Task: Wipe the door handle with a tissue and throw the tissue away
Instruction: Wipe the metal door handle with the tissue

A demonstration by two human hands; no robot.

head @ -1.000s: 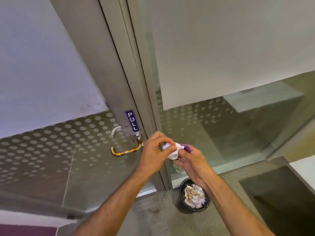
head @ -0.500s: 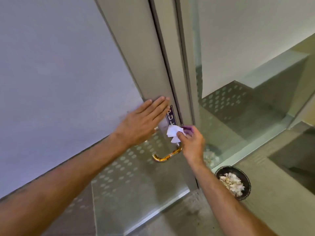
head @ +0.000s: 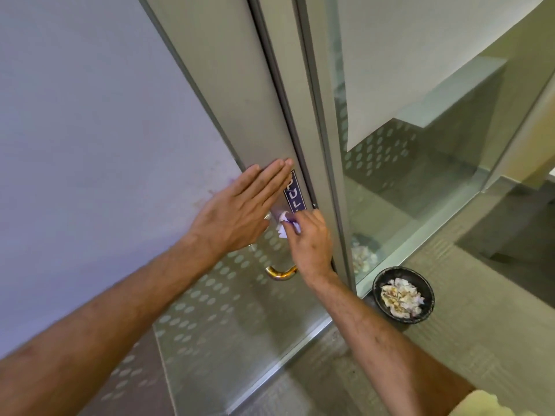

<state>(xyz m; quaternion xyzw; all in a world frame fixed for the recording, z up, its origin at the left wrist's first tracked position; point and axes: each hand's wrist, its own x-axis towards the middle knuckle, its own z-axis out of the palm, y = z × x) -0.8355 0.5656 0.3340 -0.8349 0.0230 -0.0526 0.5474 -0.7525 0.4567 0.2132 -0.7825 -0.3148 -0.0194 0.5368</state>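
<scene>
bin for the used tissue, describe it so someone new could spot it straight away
Start at the glass door with the dotted film, then drop to the floor at the frame's foot on the right. The bin is a small round black tub, the only container there, holding crumpled white tissues.

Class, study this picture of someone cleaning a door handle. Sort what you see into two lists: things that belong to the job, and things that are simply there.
Belongs to the job:
- tissue, held in the right hand
- door handle, its curved end showing
- black bin on the floor, holding crumpled paper
- left hand, flat against the door

Simply there:
- PULL sign
- dotted glass panel
</scene>
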